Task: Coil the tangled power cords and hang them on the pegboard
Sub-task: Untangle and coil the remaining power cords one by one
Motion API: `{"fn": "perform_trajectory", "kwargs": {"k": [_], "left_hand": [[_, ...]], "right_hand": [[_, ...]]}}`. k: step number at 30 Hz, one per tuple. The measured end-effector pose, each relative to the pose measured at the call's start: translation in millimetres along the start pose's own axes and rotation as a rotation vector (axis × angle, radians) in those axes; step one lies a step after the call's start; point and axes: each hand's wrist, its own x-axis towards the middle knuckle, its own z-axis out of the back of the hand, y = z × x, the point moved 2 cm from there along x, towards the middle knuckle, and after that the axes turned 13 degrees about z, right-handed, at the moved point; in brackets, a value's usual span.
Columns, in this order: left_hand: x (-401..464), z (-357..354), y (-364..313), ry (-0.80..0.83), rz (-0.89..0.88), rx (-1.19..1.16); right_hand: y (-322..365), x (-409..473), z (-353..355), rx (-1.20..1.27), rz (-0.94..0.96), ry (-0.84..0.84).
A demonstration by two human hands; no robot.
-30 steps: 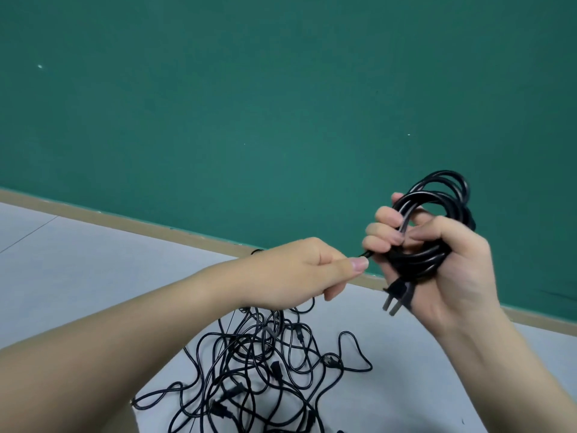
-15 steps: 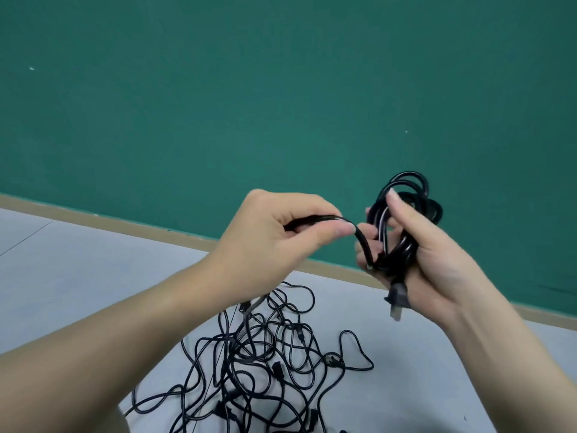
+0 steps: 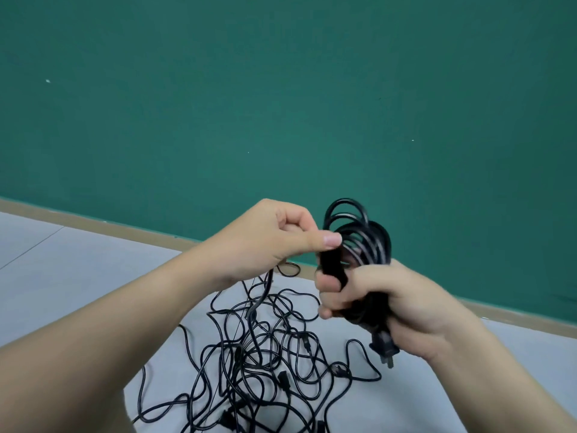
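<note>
green wall behind, tan strip along its base, pale grey counter (image 3: 78, 270) below it.

coiled power cord (image 3: 359, 242): black, several loops bunched together, held up above the counter. right hand (image 3: 387, 298) is closed in a fist around the lower part of the coil; loops stand up out of the fist, and a plug (image 3: 384, 345) hangs below the palm with its prongs pointing down. left hand (image 3: 274, 242) pinches a stretch of the same cord between thumb and forefinger, right at the coil's left side; from that pinch the free run of cord drops down to the counter.

handling, judged: cord looks light, flexible but springy, with a smooth jacket. loops will likely spring open if the fist loosens. best hold is across the bundled loops where they cross, as now, with the other hand feeding the loose run. moulded plug ends are the stiff parts and could snag in the pile.

tangled cords (image 3: 259, 364): loose black heap on the counter, directly below both hands, many overlapping loops and several connector ends. cannot tell how many separate cords are in it.

containers: none in view. pegboard: not in view.
</note>
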Motion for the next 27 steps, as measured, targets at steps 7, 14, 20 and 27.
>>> {"fn": "perform_trajectory", "kwargs": {"k": [7,14,20,27], "left_hand": [[3,3,6,0.046,0.133,-0.016],[6,-22,12,0.202,0.162,-0.003],[3,-31,14,0.315,0.185,0.106],[3,-21,11,0.202,0.184,0.358]], "right_hand": [[31,0,12,0.558,0.344,-0.18],[14,10,10,0.377,0.286,-0.494],[7,11,4,0.549,0.249,-0.454],[29,9,28,0.572,0.427,-0.53]]}}
